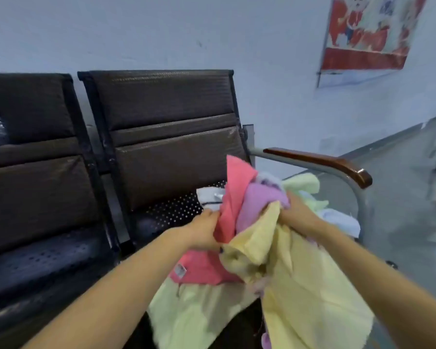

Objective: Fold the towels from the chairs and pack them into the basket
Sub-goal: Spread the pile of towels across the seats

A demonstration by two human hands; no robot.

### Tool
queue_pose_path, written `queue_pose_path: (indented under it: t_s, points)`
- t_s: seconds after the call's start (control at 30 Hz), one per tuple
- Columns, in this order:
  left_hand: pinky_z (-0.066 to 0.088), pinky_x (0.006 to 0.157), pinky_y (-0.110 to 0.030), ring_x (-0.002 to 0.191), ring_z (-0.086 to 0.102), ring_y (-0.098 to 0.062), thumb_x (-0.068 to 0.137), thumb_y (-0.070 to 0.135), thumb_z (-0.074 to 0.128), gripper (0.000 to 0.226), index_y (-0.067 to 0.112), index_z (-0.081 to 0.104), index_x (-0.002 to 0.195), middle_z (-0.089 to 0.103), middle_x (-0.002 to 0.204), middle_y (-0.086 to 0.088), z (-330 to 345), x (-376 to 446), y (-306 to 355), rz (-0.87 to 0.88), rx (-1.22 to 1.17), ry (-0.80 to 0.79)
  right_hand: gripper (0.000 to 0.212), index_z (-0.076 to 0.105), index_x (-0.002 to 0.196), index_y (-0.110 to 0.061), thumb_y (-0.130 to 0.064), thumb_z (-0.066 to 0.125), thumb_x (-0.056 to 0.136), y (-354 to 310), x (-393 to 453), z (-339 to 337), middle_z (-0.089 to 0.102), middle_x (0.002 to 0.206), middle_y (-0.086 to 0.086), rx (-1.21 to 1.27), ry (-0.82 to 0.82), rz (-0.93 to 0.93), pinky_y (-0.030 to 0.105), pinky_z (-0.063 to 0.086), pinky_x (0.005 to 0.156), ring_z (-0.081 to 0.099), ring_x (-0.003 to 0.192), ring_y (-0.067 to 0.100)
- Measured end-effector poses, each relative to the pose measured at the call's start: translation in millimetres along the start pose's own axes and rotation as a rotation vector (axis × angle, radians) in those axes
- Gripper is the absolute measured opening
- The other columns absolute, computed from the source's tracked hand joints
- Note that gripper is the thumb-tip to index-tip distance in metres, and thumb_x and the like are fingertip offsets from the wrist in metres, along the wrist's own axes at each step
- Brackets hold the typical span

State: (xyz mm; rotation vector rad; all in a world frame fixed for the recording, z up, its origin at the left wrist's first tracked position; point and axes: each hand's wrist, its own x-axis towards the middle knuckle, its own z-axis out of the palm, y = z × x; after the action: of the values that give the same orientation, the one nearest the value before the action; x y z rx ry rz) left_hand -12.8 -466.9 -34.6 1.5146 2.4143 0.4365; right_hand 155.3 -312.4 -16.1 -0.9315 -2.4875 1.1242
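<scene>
Both my hands hold a crumpled bundle of towels above the right chair seat [171, 212]. My left hand [204, 230] grips the pink towel [233, 197] at the bundle's left side. My right hand [297, 215] clutches the purple towel [259, 200] and the yellow towel [307, 293], which hangs down to the lower right. A pale green towel [194, 313] droops below. A white towel with a dark stripe [210, 196] lies on the seat behind the bundle. More pale towels [337, 217] lie at the right. No basket is in view.
Two dark padded chairs with perforated metal seats stand in a row against a pale wall; the left chair [35, 197] is beside the right one. A wooden armrest [322, 162] on a metal frame sticks out at the right. A red poster [370, 34] hangs on the wall.
</scene>
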Motion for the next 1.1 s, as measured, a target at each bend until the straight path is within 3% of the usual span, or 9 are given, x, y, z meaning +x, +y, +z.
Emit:
queue_pose_path:
  t_s: [0.1,0.17,0.27,0.37,0.5,0.67,0.83,0.97,1.1]
  points:
    - [0.038,0.058,-0.012,0.091,0.049,-0.015,0.082,0.025,0.072,0.051,0.008,0.047,0.124,0.056,0.119,-0.009,59.5,-14.6,-33.5,-0.226,0.166,-0.507,0.109,0.005,0.153,-0.018,-0.074,0.008,0.059,72.3,3.3,94.4,0.002,0.161,0.009,-0.586,-0.190,0.099,0.046,0.007,0.116,0.015,0.145,0.026]
    - [0.040,0.064,-0.013,0.093,0.048,-0.012,0.086,0.025,0.068,0.049,0.010,0.044,0.127,0.053,0.115,-0.001,67.3,-23.8,-55.5,-0.275,0.122,-0.534,0.118,0.000,0.153,-0.021,-0.072,-0.008,0.047,80.8,10.9,123.4,-0.007,0.161,0.008,-0.686,-0.146,0.044,0.050,-0.003,0.114,0.006,0.146,0.027]
    - [0.040,0.087,-0.020,0.116,0.048,-0.017,0.092,0.027,0.060,0.057,0.012,0.036,0.141,0.050,0.131,-0.002,47.3,-45.7,-77.8,-0.352,0.104,-0.436,0.102,-0.003,0.153,-0.020,-0.078,0.008,0.069,73.9,22.8,127.7,-0.010,0.160,0.011,-0.777,-0.148,0.026,0.053,-0.003,0.114,0.004,0.146,0.029]
    - [0.035,0.103,-0.024,0.134,0.039,-0.021,0.092,0.035,0.059,0.069,0.017,0.025,0.149,0.037,0.149,-0.005,26.8,-75.7,-95.5,-0.423,0.112,-0.418,0.084,-0.007,0.153,-0.018,-0.064,0.028,0.091,76.1,21.5,130.1,-0.012,0.159,0.012,-0.849,-0.168,0.042,0.053,-0.004,0.115,0.002,0.146,0.031]
    - [0.035,0.101,-0.022,0.132,0.042,-0.018,0.094,0.035,0.056,0.062,0.019,0.029,0.148,0.040,0.147,-0.003,4.9,-135.0,-106.6,-0.462,0.130,-0.408,0.068,-0.003,0.152,-0.006,-0.042,0.021,0.099,49.1,-2.2,144.0,-0.003,0.159,0.020,-0.858,-0.120,0.135,0.054,0.001,0.117,0.001,0.145,0.039]
    - [0.034,0.106,-0.024,0.130,0.043,-0.013,0.093,0.043,0.055,0.061,0.026,0.031,0.146,0.041,0.146,0.002,-0.3,-242.0,-131.6,-0.539,0.015,-0.420,0.060,0.018,0.145,0.010,-0.027,0.017,0.096,-8.8,-53.0,192.0,0.021,0.150,0.032,-0.814,-0.106,0.103,0.058,0.018,0.112,0.024,0.138,0.045]
    - [0.033,0.101,-0.019,0.129,0.045,-0.013,0.094,0.037,0.055,0.057,0.020,0.035,0.145,0.045,0.143,0.000,1.5,-360.4,-163.1,-0.663,-0.040,-0.343,0.077,0.002,0.151,-0.009,-0.041,0.042,0.094,-89.0,-97.1,247.1,0.001,0.157,0.024,-0.822,-0.211,-0.018,0.060,0.010,0.112,0.003,0.144,0.043]
    - [0.033,0.104,-0.022,0.129,0.044,-0.015,0.094,0.041,0.054,0.056,0.017,0.039,0.143,0.044,0.144,-0.002,11.2,-449.8,-196.0,-0.749,-0.096,-0.222,0.062,0.032,0.141,-0.014,-0.049,0.045,0.092,-156.5,-136.8,302.4,0.032,0.149,0.015,-0.775,-0.310,-0.187,0.047,0.027,0.111,0.029,0.137,0.037]
    - [0.035,0.106,-0.030,0.127,0.045,-0.018,0.092,0.045,0.054,0.054,0.023,0.043,0.140,0.046,0.140,-0.002,33.5,-527.0,-224.9,-0.862,-0.049,-0.039,0.060,0.028,0.146,-0.017,-0.048,0.038,0.097,-205.6,-179.9,361.5,0.033,0.149,0.010,-0.697,-0.581,-0.263,0.041,0.030,0.108,0.031,0.137,0.032]
